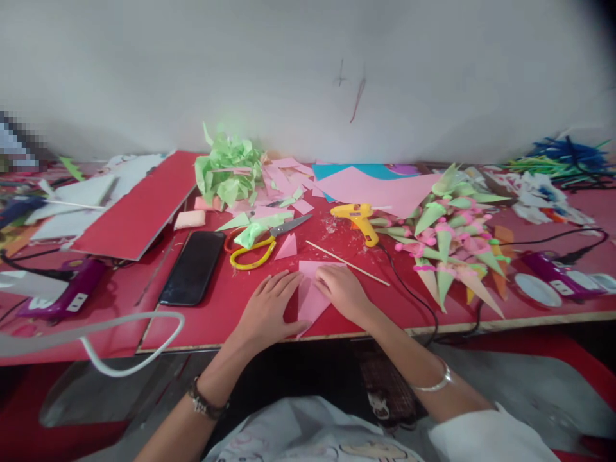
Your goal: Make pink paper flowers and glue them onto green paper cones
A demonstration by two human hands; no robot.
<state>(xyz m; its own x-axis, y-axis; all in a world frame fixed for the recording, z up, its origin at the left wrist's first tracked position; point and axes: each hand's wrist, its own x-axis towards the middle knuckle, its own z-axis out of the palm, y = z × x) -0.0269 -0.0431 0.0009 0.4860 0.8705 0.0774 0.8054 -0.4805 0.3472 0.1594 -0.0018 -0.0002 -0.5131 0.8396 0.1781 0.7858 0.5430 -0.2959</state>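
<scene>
A folded piece of pink paper [312, 300] lies on the red table in front of me, close to its front edge. Flat and with fingers stretched out, my left hand [272, 305] rests on the table, its fingertips and thumb at the paper's left edge. My right hand [342, 290] lies on the upper right of the same paper, its fingers curled and closed against it. Just beyond the hands are a thin wooden stick [347, 262], a small pink paper piece [287, 247] and yellow-handled scissors [260, 247].
Left of my hands lies a black phone [192, 268]. A yellow glue gun [359, 220] trails its cord to the right, beside a heap of paper cone flowers [447, 237]. Green crumpled paper [228, 170] and pink sheets [375, 189] lie along the wall. A white cable [135, 372] loops at left.
</scene>
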